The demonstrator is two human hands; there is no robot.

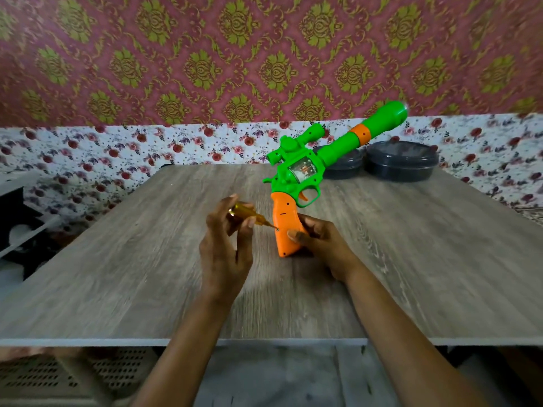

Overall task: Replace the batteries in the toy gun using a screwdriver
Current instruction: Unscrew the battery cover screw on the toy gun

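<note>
Two bare forearms reach in from the bottom edge over a grey wood-grain tabletop (117,274), meeting near its middle. At left, the left hand (226,248) grips a small screwdriver (249,217) with a translucent amber handle, fingers curled around the handle and thumb along its side; the thin metal tip angles down and to the right and touches the side of an orange grip (285,227). At right, the right hand (320,242) wraps the lower part of that grip from the far side, thumb pressed across its near face, holding the toy gun (305,174) upright with the butt of the grip resting on the tabletop.

Bright green plastic forms the toy gun's body, topped by a scope, with a clear window in the frame, an orange trigger inside the guard and a long green barrel banded in orange that slants up and to the right, well above the surface. Behind the barrel, at the far right of the tabletop, sit two dark round lidded containers (399,161) side by side. Beyond the far edge runs a white floral cloth (88,154), and above it a pink wall covering (176,54) with a gold-green damask pattern.
</note>
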